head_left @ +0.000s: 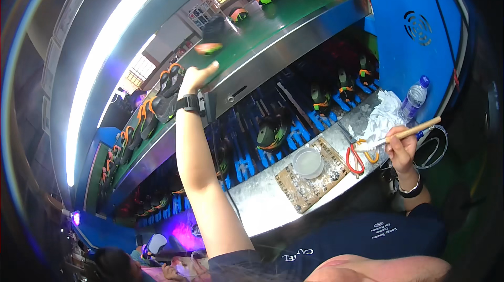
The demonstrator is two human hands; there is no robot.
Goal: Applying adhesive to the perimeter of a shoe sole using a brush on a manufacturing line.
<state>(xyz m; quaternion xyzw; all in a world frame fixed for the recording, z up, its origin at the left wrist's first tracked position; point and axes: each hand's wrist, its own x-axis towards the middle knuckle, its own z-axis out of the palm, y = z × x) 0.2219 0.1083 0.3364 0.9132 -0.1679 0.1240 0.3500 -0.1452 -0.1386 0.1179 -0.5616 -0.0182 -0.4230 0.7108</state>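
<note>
My left hand (196, 78) reaches up to the edge of the green conveyor belt (252, 35), thumb stretched out, nothing visible in its grip. Just beyond it is a motion-blurred orange and green shoe part (208, 49), apart from the hand; a dark blurred shape lies behind that part. Dark shoe uppers (169, 81) with orange edging sit to the left of the hand. At the right, my right hand (401, 148) grips a brush (415, 128) by its pale wooden handle. Its light head points left, above red-handled scissors (355, 160).
A round translucent tub (307, 163) stands on a cardboard piece (294, 187) on the metal ledge. Crumpled white cloth or paper (386, 116) and a water bottle (415, 98) are at right. Shoes (271, 132) on blue racks fill the lower level. Another person (113, 263) is lower left.
</note>
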